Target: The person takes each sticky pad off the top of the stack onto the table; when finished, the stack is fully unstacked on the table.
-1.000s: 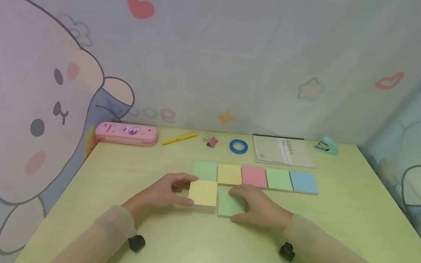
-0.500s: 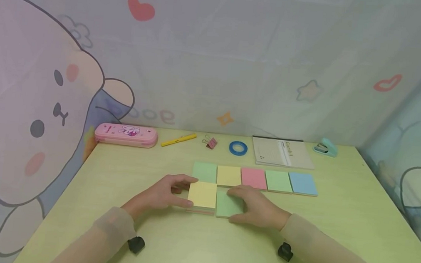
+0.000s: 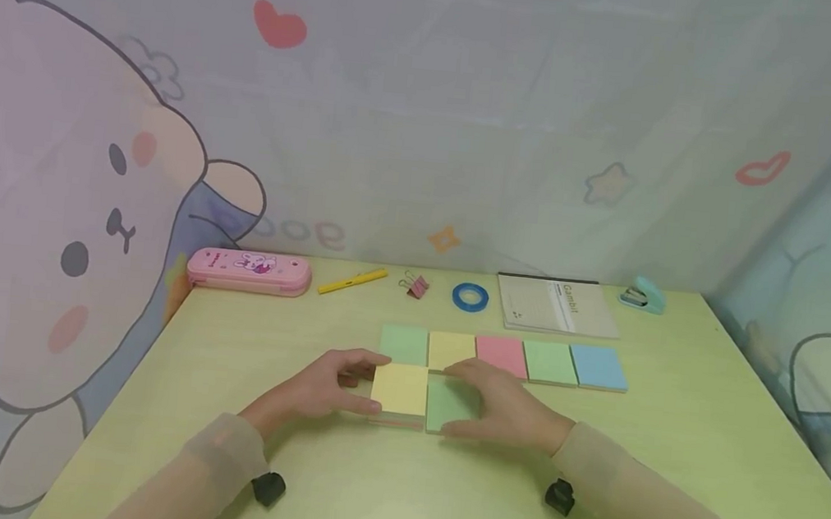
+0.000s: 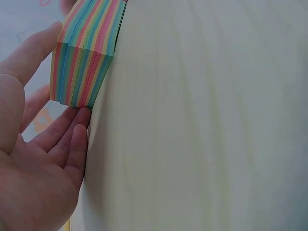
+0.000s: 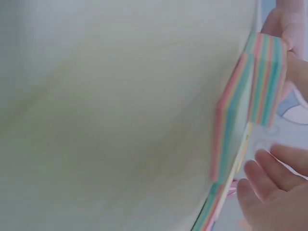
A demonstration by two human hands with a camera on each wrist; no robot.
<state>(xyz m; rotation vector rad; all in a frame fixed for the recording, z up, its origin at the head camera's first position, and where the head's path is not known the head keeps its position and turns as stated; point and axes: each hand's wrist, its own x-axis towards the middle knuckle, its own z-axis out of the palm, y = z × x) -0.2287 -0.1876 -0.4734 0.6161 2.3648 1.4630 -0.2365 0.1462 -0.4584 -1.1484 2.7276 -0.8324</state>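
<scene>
In the head view, my left hand [image 3: 334, 380] grips the left side of a thick stack of sticky notes [image 3: 400, 388] with a yellow top. The left wrist view shows the stack's striped edges [image 4: 84, 57] between thumb and fingers. Just right of it lies a thinner green-topped sticky note pad [image 3: 451, 404]. My right hand [image 3: 510, 408] reaches over this pad from the right, thumb and forefinger spread along its front and back. Its loosely bent fingers [image 5: 262, 180] appear apart from the pad in the right wrist view. Part of the pad is covered by the hand.
Behind the hands runs a row of sticky note pads: green [image 3: 404, 343], yellow [image 3: 452, 350], pink [image 3: 501, 356], green [image 3: 551, 362], blue [image 3: 599, 367]. Farther back lie a pencil case [image 3: 249, 272], yellow pen [image 3: 353, 280], binder clip [image 3: 416, 285], blue tape roll [image 3: 470, 297], notebook [image 3: 558, 306] and stapler [image 3: 644, 295].
The green-topped pad has slid slightly left, closing up to the stack. My right hand has moved left, its fingertips now farther over the pad. My left hand stays at the stack.
</scene>
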